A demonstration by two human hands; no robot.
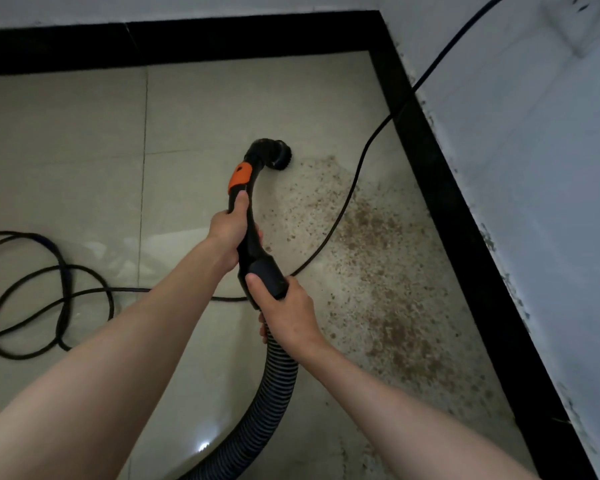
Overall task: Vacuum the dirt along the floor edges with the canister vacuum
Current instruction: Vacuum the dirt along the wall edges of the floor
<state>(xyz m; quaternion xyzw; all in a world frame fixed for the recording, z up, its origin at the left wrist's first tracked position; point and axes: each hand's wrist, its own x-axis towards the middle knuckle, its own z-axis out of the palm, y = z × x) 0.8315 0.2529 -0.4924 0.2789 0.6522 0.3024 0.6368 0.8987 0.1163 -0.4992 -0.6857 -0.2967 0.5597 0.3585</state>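
brush head [273, 153] beyond grip | left hand [230, 233], right hand [288, 311] hold wand [253, 244]

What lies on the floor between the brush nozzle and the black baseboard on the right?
In the head view, brown dirt scattered on the tile and a black power cord lie between the brush nozzle and the baseboard.

2 hands [229, 230], 1 vac hose [271, 393], 1 brush head [274, 154], 1 cord [343, 209], 1 dirt patch [378, 271].

It looked like a bare room corner in a home or flat: pale glossy floor tiles [84, 140], a black skirting [222, 39] along scuffed white walls [534, 168], and brown dirt [378, 271] scattered near the edge.
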